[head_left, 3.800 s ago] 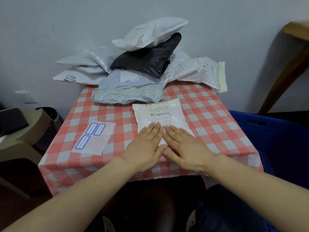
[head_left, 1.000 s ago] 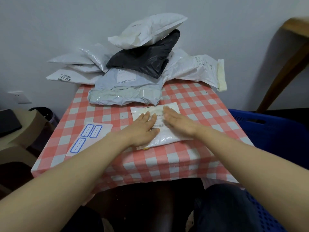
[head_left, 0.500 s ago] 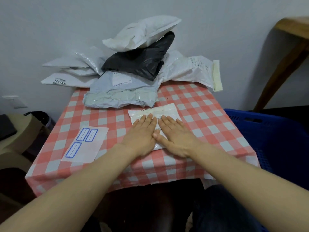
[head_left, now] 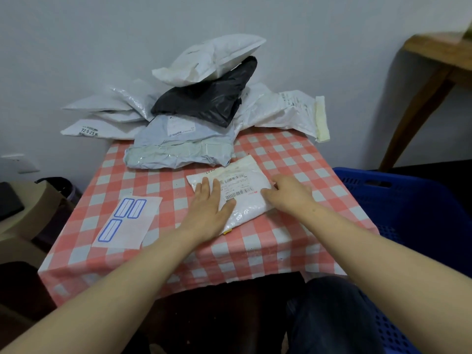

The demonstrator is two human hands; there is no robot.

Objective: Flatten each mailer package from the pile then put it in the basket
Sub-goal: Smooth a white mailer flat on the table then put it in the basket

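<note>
Perhaps "72-5 25" on white mailer (head_left: 107,132)

Your white mailer (head_left: 245,198) lies flat on the checked tablecloth (head_left: 281,238), near the front middle and turned slightly askew. Its barcode label faces up and its lower half is shiny and crinkled. Your left hand (head_left: 209,213) rests flat on its left part, and your right hand (head_left: 288,195) curls its fingers round its right edge. Just behind it the pile (head_left: 275,111) sits against the wall: a wide grey-blue mailer (head_left: 178,149) in front, a black mailer (head_left: 204,100) above it and a puffed white mailer (head_left: 209,60) on top. Flatter white ones spread out to both sides. The blue basket (head_left: 408,200), with perforated walls, stands to the right of the table, below its top.
</note>
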